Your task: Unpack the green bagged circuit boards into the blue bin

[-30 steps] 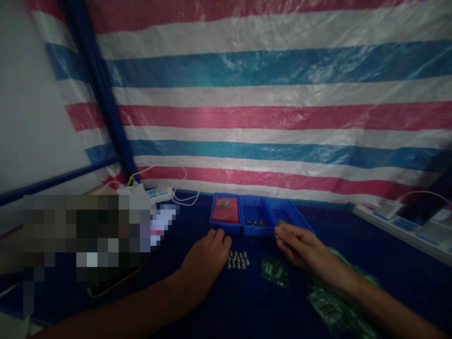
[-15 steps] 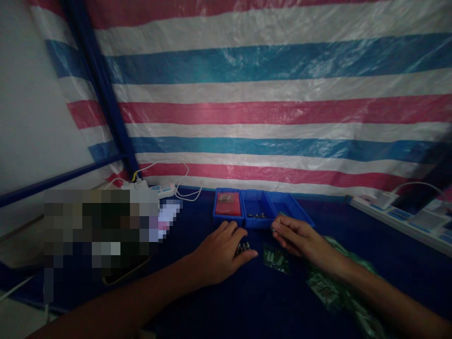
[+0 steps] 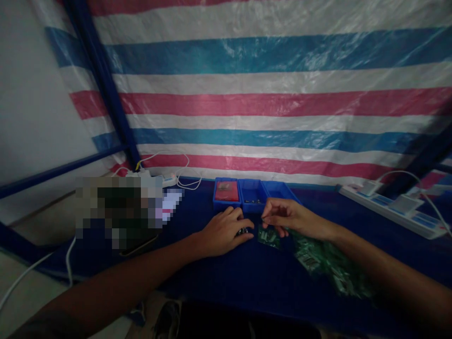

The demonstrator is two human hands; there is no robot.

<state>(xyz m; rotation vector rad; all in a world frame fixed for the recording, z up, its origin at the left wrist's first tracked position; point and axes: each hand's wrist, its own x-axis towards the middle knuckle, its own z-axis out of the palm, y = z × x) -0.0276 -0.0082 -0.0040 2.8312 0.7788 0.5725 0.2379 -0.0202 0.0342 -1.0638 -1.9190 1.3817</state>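
Observation:
My left hand [image 3: 226,231] rests on the dark blue table with fingers curled round several small shiny metal parts [image 3: 242,231], partly hidden in its grasp. To its right, my right hand [image 3: 287,217] pinches a small metal part [image 3: 263,220] between thumb and fingertips; its exact kind is too small to tell. Just below those fingertips lies a small clear bag [image 3: 269,237] with pale pieces inside. A heap of similar green-tinted bags [image 3: 326,263] sits under and beside my right forearm. Beyond both hands, the middle blue bin [image 3: 252,190] contains a few small metal parts.
The left blue bin [image 3: 227,205] holds a red packet [image 3: 226,191]. A third blue bin [image 3: 280,189] adjoins on the right. Power strips stand at the right [image 3: 391,212] and back left [image 3: 168,180], with white cables. Pixelated items cover the table's left side.
My right hand has moved slightly left, closer to my left hand, still pinching. My left hand stays around the metal parts. The view has tilted down a little.

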